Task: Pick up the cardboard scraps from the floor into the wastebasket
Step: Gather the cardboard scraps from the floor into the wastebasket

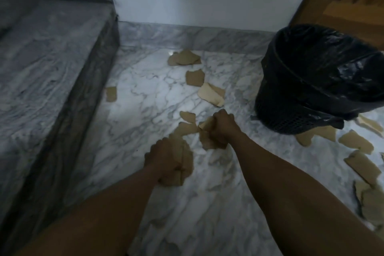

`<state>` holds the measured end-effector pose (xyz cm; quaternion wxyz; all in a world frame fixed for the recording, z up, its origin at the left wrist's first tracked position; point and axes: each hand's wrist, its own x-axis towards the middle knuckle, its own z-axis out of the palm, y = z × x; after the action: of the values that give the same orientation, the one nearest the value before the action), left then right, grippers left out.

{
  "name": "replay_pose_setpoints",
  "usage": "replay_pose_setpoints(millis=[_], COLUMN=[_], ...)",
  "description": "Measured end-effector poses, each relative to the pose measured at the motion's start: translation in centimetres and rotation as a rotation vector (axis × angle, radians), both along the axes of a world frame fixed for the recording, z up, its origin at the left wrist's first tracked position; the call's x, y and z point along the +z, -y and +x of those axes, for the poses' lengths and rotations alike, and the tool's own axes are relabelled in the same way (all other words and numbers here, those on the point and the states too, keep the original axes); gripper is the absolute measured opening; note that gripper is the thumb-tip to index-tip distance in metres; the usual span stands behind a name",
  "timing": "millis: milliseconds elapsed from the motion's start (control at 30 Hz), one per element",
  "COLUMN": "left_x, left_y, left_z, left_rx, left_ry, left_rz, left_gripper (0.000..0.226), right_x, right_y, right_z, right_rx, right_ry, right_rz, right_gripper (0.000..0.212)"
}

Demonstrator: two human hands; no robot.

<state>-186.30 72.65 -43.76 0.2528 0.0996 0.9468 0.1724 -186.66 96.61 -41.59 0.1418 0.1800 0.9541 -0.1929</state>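
Observation:
Brown cardboard scraps (pixel 211 93) lie scattered over the marble floor, several toward the far wall and several at the right. My left hand (pixel 164 158) is closed around a large scrap (pixel 187 162) low over the floor. My right hand (pixel 222 129) is closed on other scraps (pixel 205 141) just beyond it. The wastebasket (pixel 311 81), black mesh lined with a black bag, stands at the right, beyond my right hand.
A bed with grey bedding (pixel 45 64) fills the left side. A white wall with a marble skirting (pixel 187 35) runs along the back. A wooden door (pixel 349 0) is at the upper right, behind the wastebasket.

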Motion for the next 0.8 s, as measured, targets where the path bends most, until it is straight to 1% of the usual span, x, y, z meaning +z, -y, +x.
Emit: replay_pose_setpoints(millis=[33, 67, 133, 200, 267, 333, 400, 467, 533, 567, 633, 667, 700, 733, 800], left_x=[0.5, 0.7, 1.7, 2.3, 2.6, 2.9, 2.8, 2.4, 2.0, 1.8, 1.6, 1.5, 1.6, 1.6, 2.1], left_y=[-0.1, -0.4, -1.3, -2.4, -3.7, -4.7, -5.4, -5.8, -6.0, -6.0, -5.7, -5.4, -5.1, -4.8, -4.4], left_z=[-0.4, -0.8, -1.9, -3.5, -4.8, -5.5, -5.7, -5.8, -5.8, -5.7, -5.3, -5.2, -5.0, -4.8, -4.5], left_rx=[-0.011, -0.051, -0.172, -0.279, -0.358, -0.383, -0.392, -0.385, -0.380, -0.359, -0.268, -0.224, -0.190, -0.162, -0.093], left_ry=[-0.011, -0.040, -0.112, -0.120, -0.082, -0.040, -0.030, 0.010, 0.024, 0.031, 0.060, 0.063, 0.056, 0.052, 0.103], left_rz=[-0.025, -0.069, -0.118, -0.120, -0.123, -0.142, -0.170, -0.179, -0.141, -0.107, -0.015, 0.029, 0.071, 0.100, 0.134], left_gripper=[0.073, 0.075, 0.091, 0.103, 0.111, 0.110, 0.104, 0.104, 0.097, 0.088, 0.075, 0.072, 0.071, 0.074, 0.092], right_x=[0.7, 1.4, 3.0, 4.2, 5.1, 5.3, 4.9, 4.2, 2.7, 2.0, 0.6, 0.3, 0.2, 0.3, 0.5], right_y=[0.1, 0.0, -0.9, -2.3, -3.3, -3.9, -4.0, -3.3, -2.2, -1.5, -0.2, 0.5, 1.1, 1.6, 2.3], right_z=[-0.2, -0.4, -0.6, -0.5, 0.2, 1.1, 1.7, 1.7, 1.2, 1.0, 0.5, 0.2, 0.0, -0.1, -0.5], right_rx=[-0.012, -0.043, -0.099, -0.134, -0.271, -0.351, -0.330, -0.233, -0.068, -0.009, 0.061, 0.063, 0.044, 0.035, 0.084], right_ry=[-0.086, -0.150, -0.199, -0.212, -0.235, -0.220, -0.181, -0.101, 0.013, 0.070, 0.172, 0.199, 0.214, 0.223, 0.240], right_rz=[-0.063, -0.154, -0.303, -0.381, -0.502, -0.577, -0.588, -0.551, -0.386, -0.290, -0.167, -0.139, -0.114, -0.077, 0.007], right_gripper=[0.018, 0.016, 0.030, 0.028, 0.029, 0.029, 0.018, 0.018, 0.022, 0.036, 0.081, 0.094, 0.100, 0.100, 0.083])
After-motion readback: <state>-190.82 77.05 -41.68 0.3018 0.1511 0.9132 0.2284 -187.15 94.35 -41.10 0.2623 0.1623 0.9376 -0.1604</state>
